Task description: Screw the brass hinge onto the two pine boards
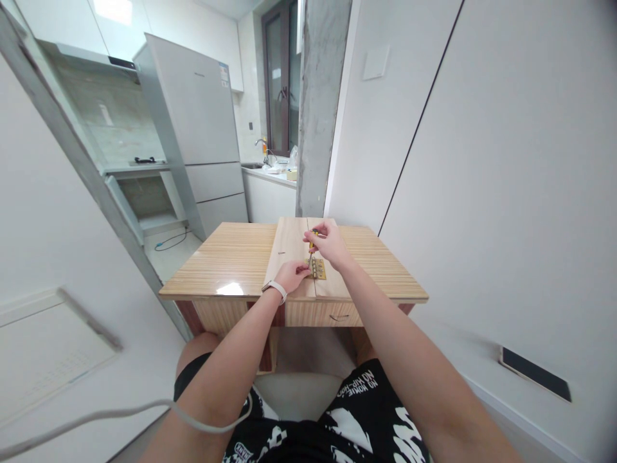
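Two pale wooden boards lie side by side on the table, with a narrow seam between them. A brass hinge rests across that seam. My right hand is closed round the yellow and black handle of a screwdriver, held upright with its tip down at the hinge's left part. My left hand lies on the left board, its fingers pinched together at the hinge's left edge beside the screwdriver tip. Whatever those fingertips hold is too small to make out.
The wooden table has a drawer with a handle at its front. A pale cable crosses my left forearm. Beyond the table stand a fridge, a grey pillar and a sink counter.
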